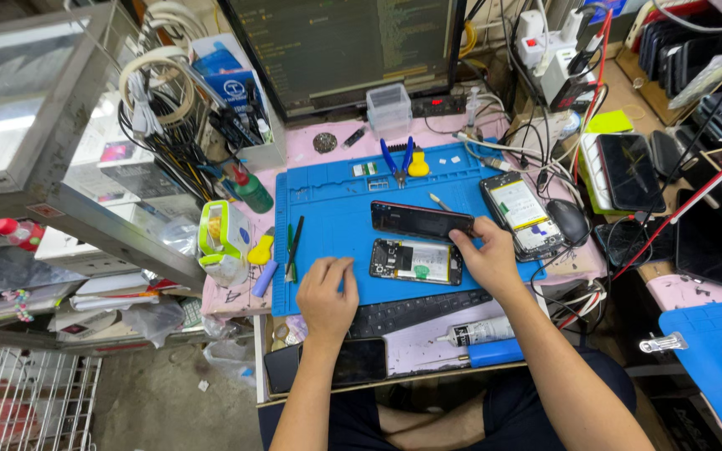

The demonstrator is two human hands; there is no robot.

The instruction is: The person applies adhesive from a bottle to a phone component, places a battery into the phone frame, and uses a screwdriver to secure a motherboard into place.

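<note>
The right hand point(486, 260) grips the right end of a dark phone screen panel point(421, 220), pinched between thumb and fingers and lifted on edge, probably so it stays clear of the opened phone body point(416, 261) lying face-up just below it, at 6 o'clock of the panel. The left hand point(326, 294) rests loosely curled and empty on the blue work mat point(327, 209), at 9 o'clock of the body, seemingly to steady the posture. A second opened phone point(521, 214) lies at 3 o'clock, and blue-handled pliers point(398, 159) at 12 o'clock
</note>
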